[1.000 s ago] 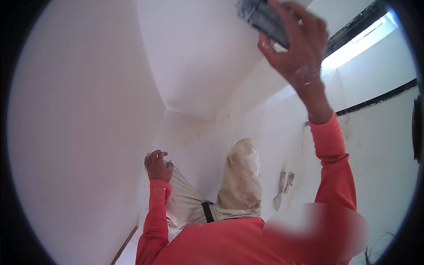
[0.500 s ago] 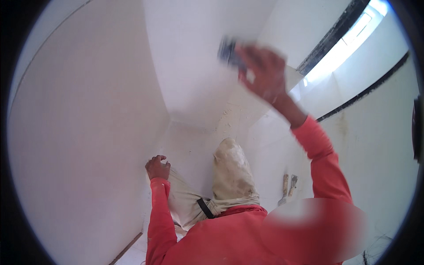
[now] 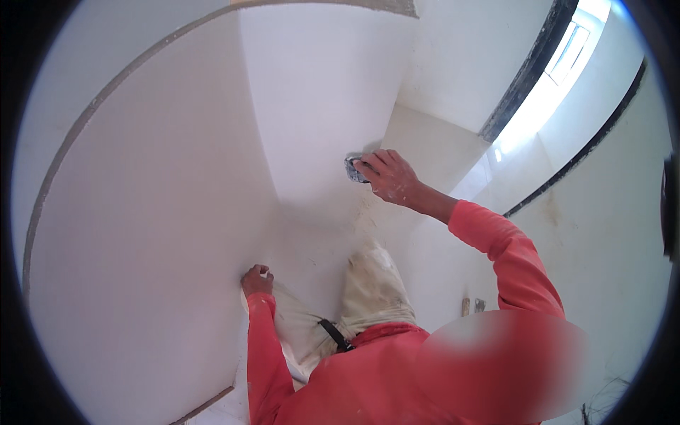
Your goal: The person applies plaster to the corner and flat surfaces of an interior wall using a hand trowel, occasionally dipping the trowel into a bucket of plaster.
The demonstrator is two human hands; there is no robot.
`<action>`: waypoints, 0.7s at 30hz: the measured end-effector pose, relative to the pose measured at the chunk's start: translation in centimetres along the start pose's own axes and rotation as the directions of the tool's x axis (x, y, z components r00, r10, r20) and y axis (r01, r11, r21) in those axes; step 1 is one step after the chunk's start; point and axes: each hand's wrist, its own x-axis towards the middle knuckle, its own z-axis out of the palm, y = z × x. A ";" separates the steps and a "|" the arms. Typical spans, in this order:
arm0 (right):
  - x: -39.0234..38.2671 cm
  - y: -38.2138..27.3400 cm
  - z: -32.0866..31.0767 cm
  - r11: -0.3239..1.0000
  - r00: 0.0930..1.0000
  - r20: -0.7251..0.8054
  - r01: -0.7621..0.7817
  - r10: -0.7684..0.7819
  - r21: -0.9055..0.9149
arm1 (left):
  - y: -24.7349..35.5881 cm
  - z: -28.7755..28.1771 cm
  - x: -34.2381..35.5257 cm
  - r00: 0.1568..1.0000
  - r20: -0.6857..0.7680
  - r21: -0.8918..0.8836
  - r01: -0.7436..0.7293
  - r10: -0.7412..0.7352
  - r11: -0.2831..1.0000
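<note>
My right hand (image 3: 392, 176) is closed around a dark grey sanding block (image 3: 356, 168), its face against the pale wall (image 3: 319, 92) near the wall's right edge. White dust marks the back of this hand. Lower left, my left hand (image 3: 257, 280) rests at my bent left leg, close beside the left wall panel (image 3: 142, 212). Its fingers are loosely curled, thumb apart, and nothing shows in them.
Crumbs of plaster (image 3: 365, 212) lie at the wall's foot, before my right knee (image 3: 375, 265). Two hand tools, one with a wooden handle (image 3: 465, 307), lie on the floor by my right side, partly hidden. A dark frame edge (image 3: 528, 78) borders a bright opening at upper right.
My right hand has come down with the sanding block, from high up to the middle of the view. The left hand stays by the leg. The view has shifted, showing more of the panels' upper edge.
</note>
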 end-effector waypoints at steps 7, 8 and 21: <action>13.1 9.2 -16.7 0.918 0.826 -0.557 -0.283 0.085 -0.279 | 0.8 -0.2 -0.4 0.999 -0.022 -0.012 -0.036 0.036 0.999; 14.0 8.8 -17.5 0.945 0.853 -0.512 -0.244 0.101 -0.219 | 0.6 -0.3 -0.3 0.999 -0.034 -0.012 -0.023 0.022 1.000; 3.2 2.9 -4.9 0.989 0.984 -0.178 0.000 -0.027 -0.148 | 0.8 1.0 1.0 0.996 -0.005 0.031 -0.094 0.094 0.995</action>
